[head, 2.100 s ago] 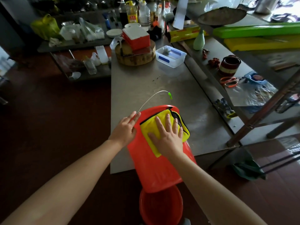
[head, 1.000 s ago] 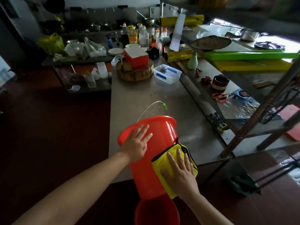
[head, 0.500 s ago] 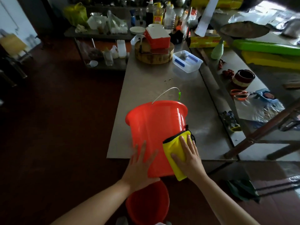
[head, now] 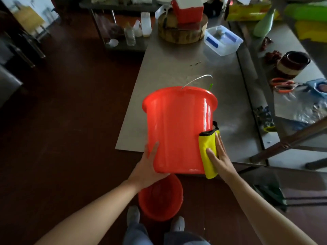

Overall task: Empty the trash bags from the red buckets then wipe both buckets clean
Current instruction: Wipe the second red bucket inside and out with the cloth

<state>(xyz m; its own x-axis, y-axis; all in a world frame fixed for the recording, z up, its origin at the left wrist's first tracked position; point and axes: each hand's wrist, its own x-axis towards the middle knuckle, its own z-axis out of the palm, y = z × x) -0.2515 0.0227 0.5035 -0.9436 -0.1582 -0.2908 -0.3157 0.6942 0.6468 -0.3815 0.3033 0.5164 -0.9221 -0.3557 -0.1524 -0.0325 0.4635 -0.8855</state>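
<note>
Steel bench [head: 177, 68]: red bucket [head: 177, 129] lies tipped at its near edge, rim facing away and base overhanging toward the person, wire handle [head: 196, 79] sticking up past the rim; whether the rim actually bears on the benchtop is hard to tell. Second red bucket [head: 159, 200] stands mouth-up on the floor just below the near edge. Left hand [head: 148, 167] is flat and uncurled against the tipped bucket's lower left wall at the base; right hand [head: 217, 156], fingers straight, presses a yellow cloth [head: 207, 152] onto the lower right wall.
</note>
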